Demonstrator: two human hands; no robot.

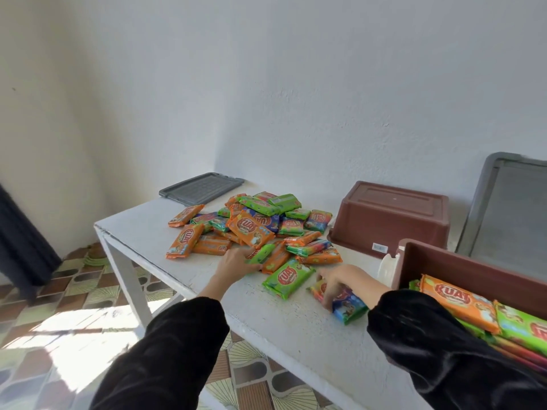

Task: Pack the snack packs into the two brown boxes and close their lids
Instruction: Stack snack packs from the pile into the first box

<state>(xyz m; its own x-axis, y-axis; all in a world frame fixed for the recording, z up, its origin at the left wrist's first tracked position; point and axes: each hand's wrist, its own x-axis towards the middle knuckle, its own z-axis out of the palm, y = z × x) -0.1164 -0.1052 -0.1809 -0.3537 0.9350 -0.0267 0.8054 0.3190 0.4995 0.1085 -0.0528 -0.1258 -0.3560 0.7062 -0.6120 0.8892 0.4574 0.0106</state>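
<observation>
A heap of orange, green and blue snack packs (pixel 254 226) lies on the white table (pixel 142 229). My left hand (pixel 233 263) grips a green pack (pixel 262 254) at the heap's near edge. My right hand (pixel 340 284) presses down on a blue pack (pixel 347 309) nearer to me, fingers curled over it. Another green pack (pixel 288 278) lies flat between my hands. One brown box (pixel 473 267) stands upright at the right, holding several packs (pixel 461 303). A second brown box (pixel 390 217) sits upside down behind it.
A grey lid (pixel 201 187) lies flat at the table's far corner. Another grey lid (pixel 503 208) leans against the wall at the right. The table's left edge drops to a tiled floor (pixel 74 291). A dark curtain (pixel 20 241) hangs at the far left.
</observation>
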